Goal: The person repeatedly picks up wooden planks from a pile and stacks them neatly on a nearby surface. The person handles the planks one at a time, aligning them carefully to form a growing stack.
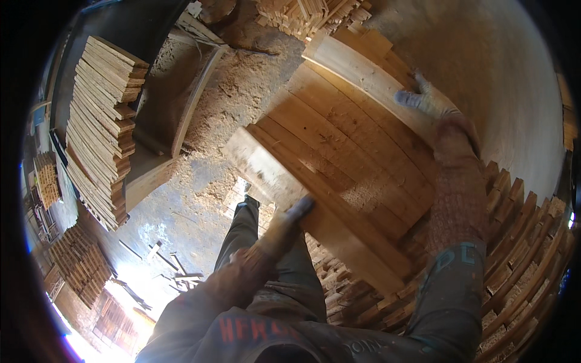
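Note:
My left hand [281,232], in a worn work glove with a dark thumb, is closed on the edge of a thick pale wooden board [266,163]. This board slants along the near side of a row of flat planks [339,142] dusted with sawdust. My right hand [431,100], also gloved, lies against a second pale board [366,78] along the far side. Its thumb points left over the wood, apart from the fingers, which stretch away from me. The undersides of both boards are hidden.
To the left, a tall stack of planks [100,130] stands on a dark surface. More stacked timber [523,242] fills the lower right. Small wood pieces [302,15] are piled at the top. Sawdust [227,106] and offcuts [175,263] litter the floor.

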`<state>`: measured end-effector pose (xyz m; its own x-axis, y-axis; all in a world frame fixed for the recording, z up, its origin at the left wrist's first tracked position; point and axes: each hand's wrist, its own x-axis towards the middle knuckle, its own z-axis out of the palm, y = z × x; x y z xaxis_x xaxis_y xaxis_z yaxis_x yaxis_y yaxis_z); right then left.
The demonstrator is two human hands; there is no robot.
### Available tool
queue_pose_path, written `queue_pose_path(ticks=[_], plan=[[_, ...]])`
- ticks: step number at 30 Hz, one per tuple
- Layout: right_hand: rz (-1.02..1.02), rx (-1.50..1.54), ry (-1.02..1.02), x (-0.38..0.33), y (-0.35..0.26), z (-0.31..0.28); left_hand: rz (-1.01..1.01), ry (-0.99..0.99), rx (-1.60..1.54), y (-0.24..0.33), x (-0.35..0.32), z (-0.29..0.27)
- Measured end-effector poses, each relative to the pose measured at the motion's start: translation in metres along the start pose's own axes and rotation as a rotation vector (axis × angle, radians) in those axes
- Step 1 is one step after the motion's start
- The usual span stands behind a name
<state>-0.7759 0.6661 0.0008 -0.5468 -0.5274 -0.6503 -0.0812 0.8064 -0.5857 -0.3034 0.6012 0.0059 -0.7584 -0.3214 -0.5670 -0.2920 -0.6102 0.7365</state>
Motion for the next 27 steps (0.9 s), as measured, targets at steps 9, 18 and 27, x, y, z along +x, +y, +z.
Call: queue_pose_path(ticks=[9,18,27], plan=[[-0.139,0.216,-0.070,-0.023,-0.046,-0.011,-0.216,-0.095,-0.834,-0.061,0.056,0.010],[0.139,0.096,-0.293,-0.034,-0.018,0.008,-0.090,0.184,-0.668,0.050,-0.016,-0.058],[-0.202,0.109,-0.317,-0.058,-0.050,0.039,0.298,0.798,0.124,0.339,-0.124,-0.371]])
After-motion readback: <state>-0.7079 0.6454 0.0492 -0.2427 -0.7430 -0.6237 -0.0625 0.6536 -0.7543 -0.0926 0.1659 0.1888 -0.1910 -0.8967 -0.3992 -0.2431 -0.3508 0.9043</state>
